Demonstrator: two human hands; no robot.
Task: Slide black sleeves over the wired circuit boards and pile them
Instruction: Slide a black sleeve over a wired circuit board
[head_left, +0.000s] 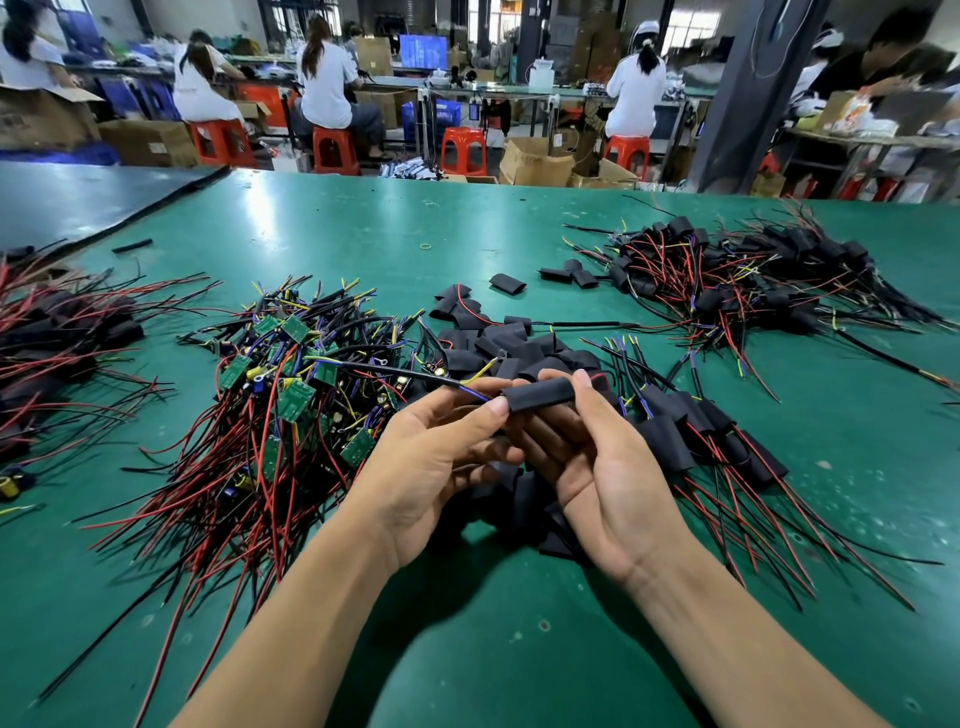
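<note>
Several heaps are covering a wide green table (467, 234), which is stretching away toward workers (327, 78) sitting on red stools (335, 150). Biggest of the heaps, a tangle of bare circuit boards (280, 374) with red and black leads is sprawling left of centre. Sleeved boards are lying in a far-right pile (727, 275), a second pile (62, 332) is sitting at the left edge, and a smaller group (691, 431) is fanning out just right of the hands. Loose black sleeves (498, 343) are lying heaped in the middle, partly behind the hands.

The left hand (441, 457) and right hand (608, 467) are hovering palm-up above that heap's near part, meeting at one held sleeve (540, 393) lying level between them. The right hand is grasping its right end, thumb on top and fingers beneath. The left hand is pinching the wire bundle (395, 371) at the sleeve's left mouth, thumb pressing down. That bundle is running up and left over the bare boards. Whether a board is sitting inside the sleeve is impossible to tell. A small yellow rubber band (426, 246) is lying alone farther back.
</note>
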